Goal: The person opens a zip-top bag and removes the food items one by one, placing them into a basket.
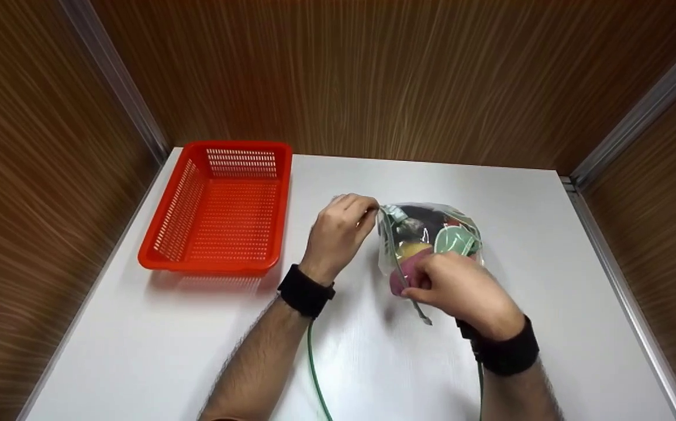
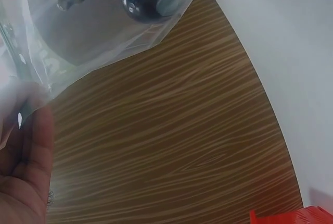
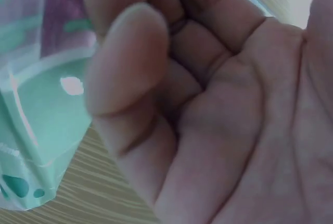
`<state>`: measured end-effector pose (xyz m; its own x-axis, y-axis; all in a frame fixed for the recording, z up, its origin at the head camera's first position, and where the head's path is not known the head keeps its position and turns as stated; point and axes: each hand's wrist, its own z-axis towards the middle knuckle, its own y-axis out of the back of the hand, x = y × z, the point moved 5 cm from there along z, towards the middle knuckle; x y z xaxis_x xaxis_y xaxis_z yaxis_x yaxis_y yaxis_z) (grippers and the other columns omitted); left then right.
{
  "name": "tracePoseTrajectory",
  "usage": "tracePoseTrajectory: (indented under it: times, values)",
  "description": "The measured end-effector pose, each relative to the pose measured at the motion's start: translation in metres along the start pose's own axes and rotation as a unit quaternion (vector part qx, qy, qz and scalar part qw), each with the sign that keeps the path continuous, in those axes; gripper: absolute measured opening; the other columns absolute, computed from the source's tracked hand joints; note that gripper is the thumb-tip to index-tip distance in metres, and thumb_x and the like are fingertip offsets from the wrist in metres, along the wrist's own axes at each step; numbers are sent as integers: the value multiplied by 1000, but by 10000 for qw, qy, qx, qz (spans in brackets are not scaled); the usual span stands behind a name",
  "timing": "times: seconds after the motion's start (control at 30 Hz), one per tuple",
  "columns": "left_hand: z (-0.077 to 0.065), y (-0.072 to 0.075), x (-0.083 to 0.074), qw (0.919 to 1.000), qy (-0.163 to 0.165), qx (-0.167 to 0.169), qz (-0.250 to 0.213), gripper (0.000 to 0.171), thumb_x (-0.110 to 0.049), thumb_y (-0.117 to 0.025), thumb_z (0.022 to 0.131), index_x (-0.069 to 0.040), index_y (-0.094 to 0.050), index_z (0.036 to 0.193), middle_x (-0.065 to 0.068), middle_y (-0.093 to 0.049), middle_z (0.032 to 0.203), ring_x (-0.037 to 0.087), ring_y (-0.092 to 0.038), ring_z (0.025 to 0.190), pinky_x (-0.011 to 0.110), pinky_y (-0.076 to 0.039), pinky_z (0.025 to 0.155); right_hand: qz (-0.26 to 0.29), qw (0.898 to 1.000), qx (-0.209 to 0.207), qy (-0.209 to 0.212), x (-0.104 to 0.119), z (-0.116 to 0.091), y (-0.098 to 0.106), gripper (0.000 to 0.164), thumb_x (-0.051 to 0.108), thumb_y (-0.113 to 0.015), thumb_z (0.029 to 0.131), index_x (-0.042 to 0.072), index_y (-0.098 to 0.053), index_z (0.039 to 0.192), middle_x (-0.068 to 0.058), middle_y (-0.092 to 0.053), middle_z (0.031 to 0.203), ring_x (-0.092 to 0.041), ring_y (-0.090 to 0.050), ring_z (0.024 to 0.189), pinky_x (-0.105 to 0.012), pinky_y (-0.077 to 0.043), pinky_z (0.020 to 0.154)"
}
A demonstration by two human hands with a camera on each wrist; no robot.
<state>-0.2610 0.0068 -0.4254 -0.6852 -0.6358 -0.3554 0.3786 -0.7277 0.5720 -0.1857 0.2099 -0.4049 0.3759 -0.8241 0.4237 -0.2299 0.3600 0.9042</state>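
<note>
A clear plastic zip bag (image 1: 384,260) holds dark, pink (image 1: 403,279), yellow (image 1: 410,250) and pale green (image 1: 455,240) things. Its greenish zip strip (image 1: 395,251) runs along the bag's left side, with a loose end sticking out towards me. My left hand (image 1: 338,231) pinches the far corner of the bag at the strip. Near the strip's other end, my right hand (image 1: 469,289) pinches it between thumb and finger. Through the film in the left wrist view, a glossy dark eggplant-like thing (image 2: 143,2) shows. In the right wrist view, my curled fingers hide the pinch.
A red perforated plastic basket (image 1: 283,219) stands at the left of the white table (image 1: 554,263). Wood-grain panels (image 1: 338,76) enclose the table at the back and sides. Green cords (image 1: 313,362) trail from the black wrist bands (image 1: 306,291).
</note>
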Motion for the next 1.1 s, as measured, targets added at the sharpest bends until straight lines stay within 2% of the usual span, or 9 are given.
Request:
tracePoseTrajectory:
  times: [0.1, 0.23, 0.33, 0.43, 0.53, 0.63, 0.73, 0.93, 1.1]
  values:
    - [1, 3, 3, 10000, 38, -14, -21, 7, -9, -80, 111, -8, -86, 114, 6, -87, 108, 24, -82, 101, 38, -70, 96, -265, 9996, -50, -7, 3, 0, -1, 32, 18, -86, 96, 22, -69, 70, 12, -59, 65, -6, -51, 62, -29, -44, 59]
    - [3, 10, 6, 9999, 88, -41, -88, 9, -11, -77, 113, -7, -85, 114, 6, -87, 109, 24, -82, 102, 38, -70, 96, -419, 9986, -306, 89, 1, -3, 6, 28, 14, -80, 93, 23, -65, 71, 12, -56, 66, -8, -49, 63, -30, -42, 58]
    - [5, 17, 8, 9998, 115, -128, -96, 9, -10, -77, 113, -7, -85, 115, 7, -87, 110, 25, -82, 103, 38, -70, 96, -465, 9971, -595, 36, -3, -6, 16, 24, 16, -79, 94, 23, -64, 76, 9, -58, 71, -9, -50, 66, -31, -40, 59]
    - [7, 26, 9, 9995, 116, -279, -73, 6, -9, -80, 112, -7, -85, 114, 7, -87, 109, 26, -82, 103, 38, -70, 97, -567, 9919, -1135, -105, -10, -11, 29, 17, 18, -80, 97, 19, -69, 84, 4, -65, 79, -12, -56, 71, -31, -43, 61]
    - [9, 36, 7, 9992, 90, -398, -32, 5, -8, -81, 111, -7, -85, 113, 7, -87, 108, 27, -81, 103, 39, -69, 98, -650, 9768, -2033, -155, -16, -17, 42, 9, 15, -82, 99, 12, -75, 92, -3, -75, 87, -18, -68, 77, -35, -51, 64]
    - [10, 43, 3, 9992, 13, -386, 30, 4, -8, -82, 110, -7, -84, 113, 7, -86, 108, 28, -80, 103, 40, -67, 99, -675, 9513, -3006, -40, -20, -20, 51, 5, 9, -82, 99, 5, -79, 99, -10, -81, 94, -25, -77, 86, -44, -60, 67]
    - [10, 47, -5, 9992, -154, -287, 240, 5, -9, -83, 109, -10, -86, 114, 5, -86, 108, 26, -78, 103, 39, -67, 97, -713, 9307, -3578, 279, -21, -17, 53, 8, 7, -83, 100, 0, -80, 103, -15, -82, 96, -31, -79, 91, -52, -65, 71]
    - [9, 41, -28, 9928, -799, -64, 891, 23, -14, -89, 105, -17, -89, 128, -2, -89, 122, 21, -81, 115, 40, -69, 103, -897, 9139, -3744, 1284, -14, -6, 45, 12, -2, -88, 95, -2, -80, 103, -17, -83, 96, -35, -77, 92, -52, -69, 77]
    - [6, 20, -43, 9872, -1315, 388, 819, 27, -16, -86, 108, -18, -88, 134, -2, -89, 131, 19, -82, 127, 40, -66, 115, -1021, 9099, -3483, 2008, -6, -2, 37, 21, -5, -94, 91, 2, -79, 104, -13, -82, 98, -32, -77, 91, -48, -68, 78]
